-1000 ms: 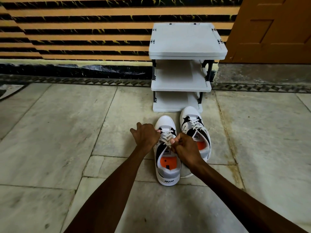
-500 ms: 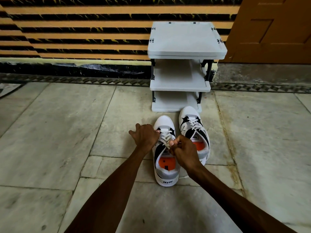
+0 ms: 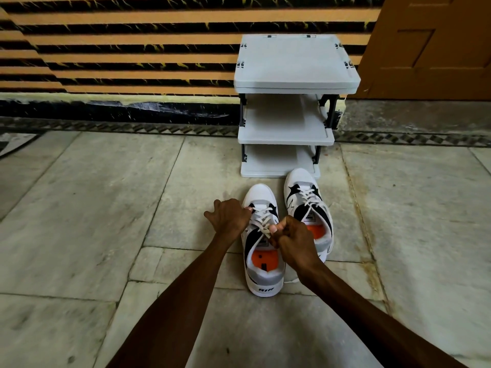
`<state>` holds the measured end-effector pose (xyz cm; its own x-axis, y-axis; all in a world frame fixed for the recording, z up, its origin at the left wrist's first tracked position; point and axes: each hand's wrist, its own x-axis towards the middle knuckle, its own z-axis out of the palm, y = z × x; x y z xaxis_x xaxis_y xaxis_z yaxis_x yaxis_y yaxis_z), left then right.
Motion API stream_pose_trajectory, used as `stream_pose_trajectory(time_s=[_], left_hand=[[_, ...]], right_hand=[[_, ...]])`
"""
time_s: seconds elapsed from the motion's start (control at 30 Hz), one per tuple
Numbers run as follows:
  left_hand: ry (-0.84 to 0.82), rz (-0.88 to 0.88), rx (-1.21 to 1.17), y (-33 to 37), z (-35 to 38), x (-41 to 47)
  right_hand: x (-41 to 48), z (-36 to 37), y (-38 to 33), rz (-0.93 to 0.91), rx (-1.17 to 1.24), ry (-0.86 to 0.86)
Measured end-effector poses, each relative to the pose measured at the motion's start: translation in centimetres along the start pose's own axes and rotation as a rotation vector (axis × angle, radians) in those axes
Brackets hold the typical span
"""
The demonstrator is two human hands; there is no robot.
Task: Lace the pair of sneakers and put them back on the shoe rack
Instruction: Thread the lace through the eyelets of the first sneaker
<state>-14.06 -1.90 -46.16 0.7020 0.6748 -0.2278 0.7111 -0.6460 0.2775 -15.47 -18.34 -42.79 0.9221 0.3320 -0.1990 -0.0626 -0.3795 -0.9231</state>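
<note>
Two white sneakers with black panels and orange insoles stand side by side on the floor, toes toward the rack. On the left sneaker (image 3: 263, 272), my left hand (image 3: 229, 217) is closed at the left side of the upper near the eyelets. My right hand (image 3: 291, 241) is fisted over the tongue, pinching the white lace (image 3: 263, 221). The right sneaker (image 3: 305, 197) stands untouched with its lace crossed up the front. The grey three-tier shoe rack (image 3: 295, 62) stands just beyond the toes, all shelves bare.
The rack stands against a wall with orange and black stripes (image 3: 132, 49). A brown wooden door (image 3: 435, 49) is at the right. Pale marble floor slabs (image 3: 79, 208) spread to both sides. A mat corner (image 3: 13, 144) shows at the far left.
My right hand has shifted slightly up toward the laces. The view has drifted a little; the sneakers and my left hand stay where they were.
</note>
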Motion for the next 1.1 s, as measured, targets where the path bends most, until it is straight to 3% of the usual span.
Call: stream_pose_trajectory(time_s=[0.2, 0.37, 0.5, 0.67, 0.77, 0.87, 0.9, 1.0, 1.1], left_hand=[[-0.014, 0.011, -0.008, 0.0, -0.4, -0.5], [-0.072, 0.08, -0.225, -1.1, -0.6, -1.1], [-0.072, 0.178, -0.408, -1.8, -0.7, -1.9], [0.08, 0.265, -0.445, -1.9, -1.5, -3.6], [-0.021, 0.326, -0.504, -1.8, -2.4, -4.7], [-0.318, 0.423, -0.417, -1.9, -2.9, -5.9], [-0.345, 0.443, -0.328, -2.1, -2.8, -6.2], [-0.22, 0.443, -0.094, -2.1, -2.5, -6.9], [-0.137, 0.411, -0.054, -1.6, -3.0, -7.1]], right_hand=[[0.1, 0.2, 0.2, 0.019, -0.01, -0.014], [0.1, -0.8, 0.5, -0.015, -0.054, -0.142], [0.3, -1.0, 0.6, -0.127, -0.271, -0.137], [0.1, -1.1, 0.2, -0.181, -0.47, -0.059], [0.0, -1.8, 0.1, -0.199, -0.647, -0.06], [-0.3, -1.8, 0.1, -0.185, -0.834, -0.146], [-0.4, -1.6, 0.0, -0.19, -0.876, -0.161], [-0.5, -1.0, -0.4, -0.238, -0.978, -0.207], [-0.1, -0.2, -0.8, -0.272, -1.003, -0.228]])
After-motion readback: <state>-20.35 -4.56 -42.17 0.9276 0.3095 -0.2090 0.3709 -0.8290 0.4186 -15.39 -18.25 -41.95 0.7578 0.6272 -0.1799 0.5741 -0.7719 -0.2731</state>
